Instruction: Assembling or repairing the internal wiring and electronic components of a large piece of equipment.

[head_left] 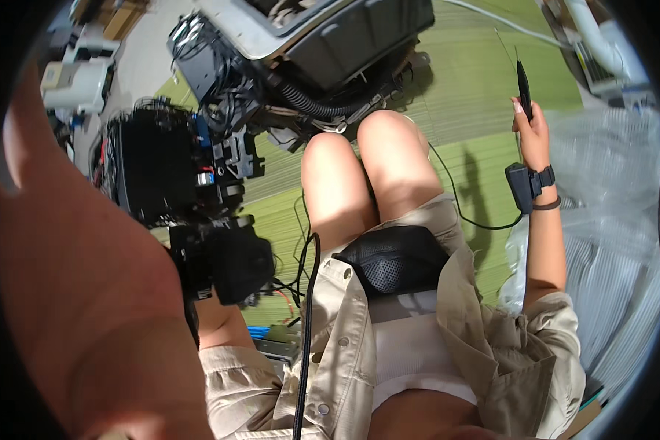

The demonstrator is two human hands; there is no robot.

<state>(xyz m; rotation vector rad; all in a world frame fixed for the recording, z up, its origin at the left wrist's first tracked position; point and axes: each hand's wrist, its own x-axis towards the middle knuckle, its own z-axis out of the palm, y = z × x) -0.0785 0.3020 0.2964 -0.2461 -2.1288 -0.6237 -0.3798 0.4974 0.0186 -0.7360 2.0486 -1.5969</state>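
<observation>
My right hand is raised at the right with its fingers closed around a slim black pen-like object. Its narrow end points up and away; the exact kind cannot be made out. A black strapped device sits on that wrist, with a cable running from it. Very close to the camera, a large blurred area of skin fills the left side. It appears to be my left hand, lifted beside a black wrist device. Its fingers are not distinguishable, and anything it holds is hidden.
Black equipment with many wires stands at the left, near my knees. A dark machine with a metal-rimmed opening is ahead. Clear plastic wrapping covers things at the right. A black cable hangs down my front, above green flooring.
</observation>
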